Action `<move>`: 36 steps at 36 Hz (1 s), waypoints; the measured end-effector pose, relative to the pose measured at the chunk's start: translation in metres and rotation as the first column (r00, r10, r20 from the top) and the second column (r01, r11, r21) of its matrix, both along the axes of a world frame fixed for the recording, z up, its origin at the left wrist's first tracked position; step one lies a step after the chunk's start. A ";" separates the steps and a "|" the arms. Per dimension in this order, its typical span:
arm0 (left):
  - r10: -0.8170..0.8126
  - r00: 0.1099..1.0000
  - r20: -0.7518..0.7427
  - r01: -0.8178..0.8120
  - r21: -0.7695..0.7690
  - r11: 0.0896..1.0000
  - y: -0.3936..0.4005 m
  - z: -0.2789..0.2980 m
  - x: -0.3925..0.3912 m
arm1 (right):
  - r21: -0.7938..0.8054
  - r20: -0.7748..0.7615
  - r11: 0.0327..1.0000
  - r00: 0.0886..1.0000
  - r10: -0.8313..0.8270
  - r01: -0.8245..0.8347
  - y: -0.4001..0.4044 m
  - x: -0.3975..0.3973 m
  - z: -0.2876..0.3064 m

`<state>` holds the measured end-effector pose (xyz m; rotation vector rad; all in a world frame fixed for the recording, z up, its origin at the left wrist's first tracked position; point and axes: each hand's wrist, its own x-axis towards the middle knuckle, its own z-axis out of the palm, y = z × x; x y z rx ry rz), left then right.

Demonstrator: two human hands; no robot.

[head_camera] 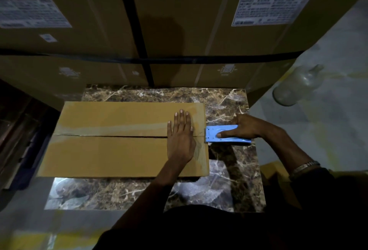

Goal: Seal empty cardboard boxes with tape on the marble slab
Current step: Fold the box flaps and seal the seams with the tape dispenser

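The scene is dim; print on the white labels of the large cartons (179,20) across the top of the frame is unreadable, and the person's body is a dark mass at the bottom. A clear bottle (294,86) at the right edge is blurred. The cardboard box (111,154) lies in the centre on the marble slab (223,186), its flaps meeting at a seam running left to right. The left hand (180,136) lies flat on the box's right end, fingers (181,118) straight and pressing. The right hand (243,127) grips the blue tape dispenser (214,134) touching the box's right edge, index finger extended along it; the tape itself is hard to make out.
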<state>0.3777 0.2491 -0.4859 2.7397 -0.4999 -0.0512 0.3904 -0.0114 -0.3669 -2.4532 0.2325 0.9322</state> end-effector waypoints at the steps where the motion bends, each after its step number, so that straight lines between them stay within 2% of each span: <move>1: 0.002 1.000 -0.002 -0.002 0.008 1.000 0.000 0.001 0.000 | -0.010 -0.014 1.000 1.000 -0.013 0.013 -0.005 -0.001 0.004; 6: -0.006 1.000 -0.008 0.006 0.003 1.000 0.001 0.004 -0.001 | -0.019 -0.033 0.999 0.999 -0.036 0.035 -0.016 -0.003 0.016; 13: 0.004 1.000 0.014 -0.004 -0.005 1.000 0.000 -0.001 -0.002 | 0.009 -0.036 0.998 0.997 -0.064 0.065 -0.022 -0.010 0.006; 28: 0.034 0.999 0.017 -0.035 0.026 0.999 -0.004 -0.004 0.000 | -0.044 -0.043 0.996 0.996 -0.084 0.082 -0.020 -0.010 -0.017; 36: 0.052 0.999 0.014 -0.053 0.043 0.998 -0.006 -0.004 0.000 | 0.045 -0.073 0.990 0.989 -0.131 0.135 -0.019 -0.010 -0.045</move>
